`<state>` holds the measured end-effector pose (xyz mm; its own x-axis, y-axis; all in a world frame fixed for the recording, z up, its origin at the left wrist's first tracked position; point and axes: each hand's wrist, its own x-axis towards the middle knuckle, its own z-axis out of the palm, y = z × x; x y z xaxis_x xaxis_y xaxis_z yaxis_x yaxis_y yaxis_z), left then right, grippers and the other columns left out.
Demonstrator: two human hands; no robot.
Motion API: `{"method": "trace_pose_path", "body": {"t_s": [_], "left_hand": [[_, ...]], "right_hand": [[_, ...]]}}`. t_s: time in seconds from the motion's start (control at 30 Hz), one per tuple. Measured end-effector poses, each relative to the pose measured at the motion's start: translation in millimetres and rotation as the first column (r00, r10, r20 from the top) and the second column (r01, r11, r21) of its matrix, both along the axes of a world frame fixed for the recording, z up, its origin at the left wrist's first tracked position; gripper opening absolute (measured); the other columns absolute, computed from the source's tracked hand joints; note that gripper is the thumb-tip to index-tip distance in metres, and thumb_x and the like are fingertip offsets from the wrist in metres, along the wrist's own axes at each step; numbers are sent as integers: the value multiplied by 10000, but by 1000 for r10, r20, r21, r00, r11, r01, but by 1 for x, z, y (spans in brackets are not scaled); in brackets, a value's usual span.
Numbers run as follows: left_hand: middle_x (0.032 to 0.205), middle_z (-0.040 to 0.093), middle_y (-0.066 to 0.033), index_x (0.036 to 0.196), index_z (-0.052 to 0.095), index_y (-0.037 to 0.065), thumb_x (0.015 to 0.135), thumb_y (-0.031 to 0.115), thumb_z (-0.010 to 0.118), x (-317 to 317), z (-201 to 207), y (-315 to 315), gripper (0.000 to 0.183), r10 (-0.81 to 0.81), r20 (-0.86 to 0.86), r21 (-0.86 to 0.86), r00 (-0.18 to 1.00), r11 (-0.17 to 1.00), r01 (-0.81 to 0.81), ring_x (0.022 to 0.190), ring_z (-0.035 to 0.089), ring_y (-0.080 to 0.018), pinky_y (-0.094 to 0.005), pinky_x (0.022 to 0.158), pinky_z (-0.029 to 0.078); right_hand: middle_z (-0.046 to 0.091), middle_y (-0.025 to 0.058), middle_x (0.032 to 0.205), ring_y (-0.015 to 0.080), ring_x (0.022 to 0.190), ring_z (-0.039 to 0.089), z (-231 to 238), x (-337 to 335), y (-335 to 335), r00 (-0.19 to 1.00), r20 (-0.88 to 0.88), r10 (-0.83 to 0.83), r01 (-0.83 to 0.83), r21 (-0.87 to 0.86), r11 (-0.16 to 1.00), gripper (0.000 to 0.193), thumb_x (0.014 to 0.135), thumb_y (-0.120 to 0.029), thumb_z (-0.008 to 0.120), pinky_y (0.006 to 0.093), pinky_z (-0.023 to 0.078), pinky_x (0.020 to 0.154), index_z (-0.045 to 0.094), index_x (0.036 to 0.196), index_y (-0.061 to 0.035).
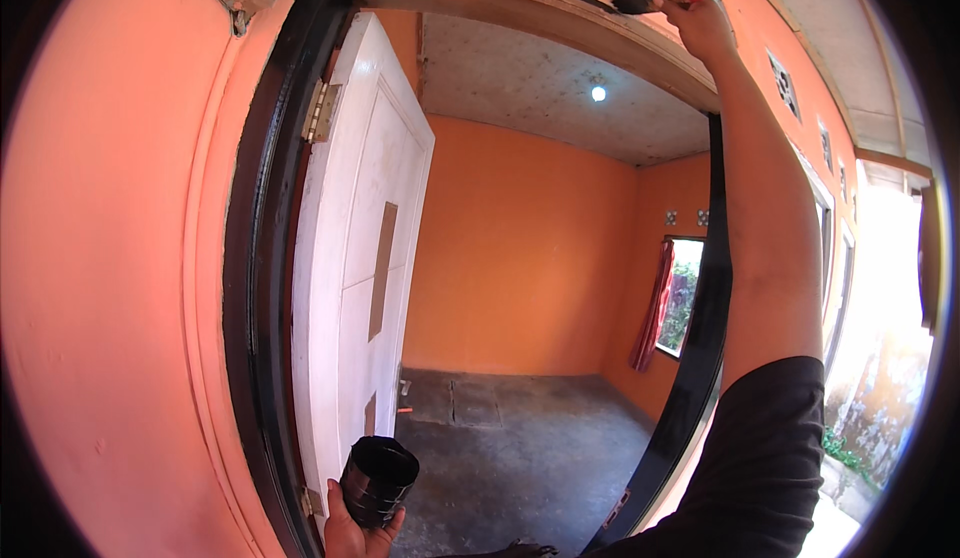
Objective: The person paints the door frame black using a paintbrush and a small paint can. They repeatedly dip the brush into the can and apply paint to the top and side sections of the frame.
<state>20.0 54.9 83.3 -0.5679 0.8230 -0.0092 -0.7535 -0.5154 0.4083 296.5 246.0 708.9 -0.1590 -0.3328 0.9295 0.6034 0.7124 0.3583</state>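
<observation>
Raised high at the upper right, my right hand (692, 20) is closed round a paintbrush (634, 2) with a red handle and dark bristles. Its bristles touch the top beam of the door frame (540, 26), where a dark strip of paint runs along the upper edge and the face below is still brown. Low in front of me, my left hand (362, 536) grips a black paint cup (378, 480) from below and the sides. The cup is held about upright; its inside looks dark, and how full it is I cannot tell.
A white door (350, 208) stands open inward on hinges (322, 111) at the left post. Both posts, left (255, 288) and right (690, 388), are black. Beyond lies a room with a dark floor (520, 458) and a lit bulb (599, 94). An orange wall (110, 258) is at left.
</observation>
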Motion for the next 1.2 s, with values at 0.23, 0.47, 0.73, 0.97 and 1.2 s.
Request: {"method": "trace_pose_path", "body": {"t_s": [0.23, 0.47, 0.73, 0.97, 1.2], "left_hand": [[1004, 652, -83, 1202, 557, 107, 1038, 461, 381, 2, -22, 11, 428, 204, -508, 14, 837, 973, -229, 900, 651, -232, -394, 806, 574], [1036, 650, -75, 1222, 543, 119, 1047, 454, 357, 2, -5, 6, 421, -51, 23, 30, 998, 998, 50, 918, 646, -230, -382, 789, 568], [1038, 661, -70, 1217, 548, 125, 1044, 471, 356, 6, -5, 8, 431, -45, 9, 15, 999, 999, 45, 905, 651, -231, -371, 778, 564], [1000, 665, -65, 1191, 570, 119, 1034, 499, 371, 10, -7, 11, 456, -47, -7, 30, 999, 998, 47, 874, 649, -225, -355, 766, 560], [975, 669, -55, 1170, 581, 115, 1033, 499, 374, 11, -8, 12, 458, -71, 23, 52, 997, 996, 69, 858, 650, -211, -349, 756, 562]], "right_hand": [[702, 28, 808, 130, 728, 628, -7, -51, -22, 989, 78, 124, -126, 30, 992, 364, 864, -432, 702, 306, 483, 700, 729, 1087, -145], [719, 99, 972, 260, 901, 669, 17, -30, 22, 997, -15, -71, 70, -35, 997, 337, 887, -426, 633, 382, 508, 814, 726, 1079, -165], [724, 91, 931, 247, 856, 676, 13, 0, 36, 1000, 16, -23, 24, -85, 996, 298, 876, -394, 645, 380, 506, 783, 721, 1100, -213], [722, 93, 916, 252, 886, 678, 11, 12, 43, 999, -23, -46, 43, -127, 991, 274, 877, -367, 646, 380, 506, 790, 727, 1082, -205], [727, 88, 970, 256, 928, 677, 13, 38, 51, 994, -5, -110, 109, -91, 990, 283, 880, -362, 641, 370, 504, 831, 727, 1085, -187]]}}
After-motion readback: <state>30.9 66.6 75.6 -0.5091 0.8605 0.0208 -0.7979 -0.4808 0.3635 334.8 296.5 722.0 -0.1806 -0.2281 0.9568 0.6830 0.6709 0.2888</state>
